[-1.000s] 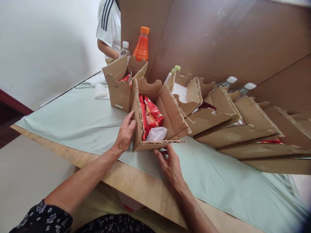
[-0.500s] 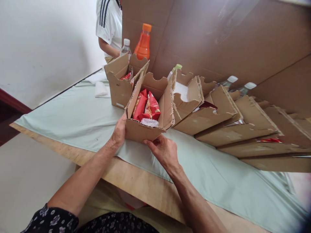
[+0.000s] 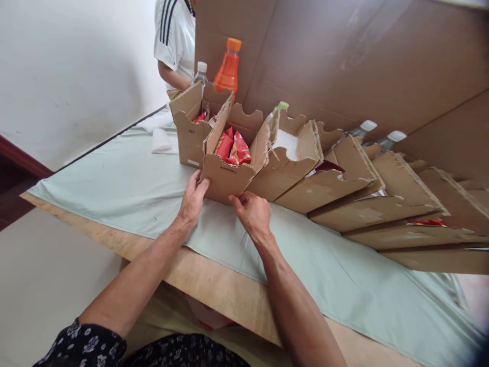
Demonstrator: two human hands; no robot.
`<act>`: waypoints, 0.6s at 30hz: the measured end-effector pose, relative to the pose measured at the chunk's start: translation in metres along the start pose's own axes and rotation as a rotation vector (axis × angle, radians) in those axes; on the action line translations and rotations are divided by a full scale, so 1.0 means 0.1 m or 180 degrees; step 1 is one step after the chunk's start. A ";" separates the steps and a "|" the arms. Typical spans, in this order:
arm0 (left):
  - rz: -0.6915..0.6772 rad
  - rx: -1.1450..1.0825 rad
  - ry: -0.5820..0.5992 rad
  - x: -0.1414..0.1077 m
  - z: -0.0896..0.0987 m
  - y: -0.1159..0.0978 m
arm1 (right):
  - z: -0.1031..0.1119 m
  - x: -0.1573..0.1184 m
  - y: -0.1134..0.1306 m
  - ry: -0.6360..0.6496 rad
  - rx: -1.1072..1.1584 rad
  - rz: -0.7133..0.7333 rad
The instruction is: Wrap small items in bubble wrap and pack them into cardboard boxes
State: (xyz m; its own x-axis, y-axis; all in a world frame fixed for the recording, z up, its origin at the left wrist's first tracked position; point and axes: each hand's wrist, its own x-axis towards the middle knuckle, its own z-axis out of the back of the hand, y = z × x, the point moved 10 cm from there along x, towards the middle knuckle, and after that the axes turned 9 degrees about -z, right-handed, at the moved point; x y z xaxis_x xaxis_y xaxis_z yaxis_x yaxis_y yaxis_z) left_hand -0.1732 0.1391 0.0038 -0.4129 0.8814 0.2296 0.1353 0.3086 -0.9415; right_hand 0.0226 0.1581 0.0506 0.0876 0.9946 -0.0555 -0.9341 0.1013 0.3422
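your left hand [image 3: 191,201], unclenched, touched the snack box [image 3: 226,179]; your right hand [image 3: 252,213] pinched its base edge. it sat between neighbouring cartons [image 3: 272,176]; a skewed push risked snagging torn cardboard.

A smudged white wall [image 3: 76,66] meets a wooden table [image 3: 225,295] under pale-green cloth [image 3: 118,178].

Open-topped brown cardboard box [image 3: 226,178] with notched upper edges, upright on pale green cloth at centre of frame, two shiny red packets [image 3: 240,149] standing side by side inside.
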 end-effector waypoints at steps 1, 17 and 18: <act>-0.0001 0.0089 -0.0054 0.00 0.02 -0.01 | -0.01 0.02 0.00 -0.0014 0.0009 0.0008; -0.0399 0.0393 0.0469 -0.03 -0.08 -0.16 | -0.03 -0.14 -0.02 -0.0189 0.0554 0.0486; -0.0407 0.0415 0.0480 -0.02 -0.08 -0.17 | -0.03 -0.16 -0.03 -0.0207 0.0547 0.0484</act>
State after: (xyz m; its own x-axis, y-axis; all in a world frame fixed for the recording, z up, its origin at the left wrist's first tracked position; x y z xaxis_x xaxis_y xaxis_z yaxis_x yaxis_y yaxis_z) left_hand -0.1672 0.1345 0.0218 -0.2785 0.8845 0.3742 -0.0309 0.3812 -0.9240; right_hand 0.0227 0.1414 0.0474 -0.0224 0.9975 0.0675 -0.8662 -0.0531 0.4969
